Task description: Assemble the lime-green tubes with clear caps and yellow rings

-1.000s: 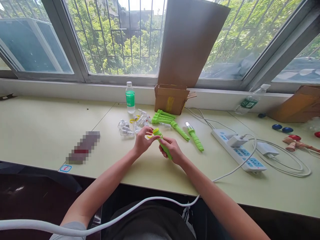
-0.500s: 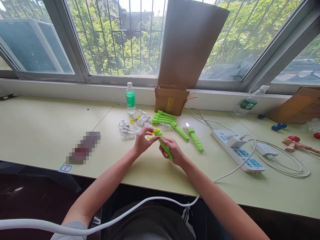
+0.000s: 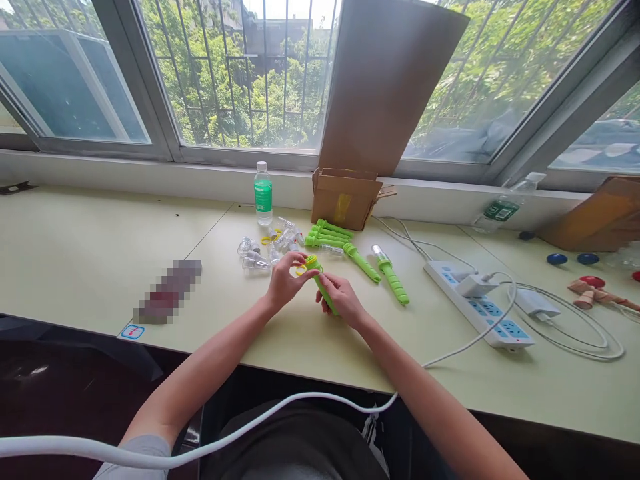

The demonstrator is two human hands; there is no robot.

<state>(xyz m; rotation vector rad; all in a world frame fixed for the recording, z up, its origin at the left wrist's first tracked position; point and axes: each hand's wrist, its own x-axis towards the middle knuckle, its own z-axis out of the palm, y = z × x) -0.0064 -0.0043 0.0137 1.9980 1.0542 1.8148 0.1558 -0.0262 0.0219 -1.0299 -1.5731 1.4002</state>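
Handle point(image 3: 325, 292) slants, yellow end point(image 3: 311, 260) pointing away-left; left hand point(image 3: 286, 284) pinching it, right hand point(image 3: 346, 301) gripping lower.

Two hands point(image 3: 287, 281) point(image 3: 346, 301), one held tube point(image 3: 325, 292), two labelled bottles point(image 3: 263, 196) point(image 3: 502, 211)

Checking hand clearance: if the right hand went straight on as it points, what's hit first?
Likely the left hand, at the yellow end of the green handle that the right hand grips; depth between the hands is hard to judge.
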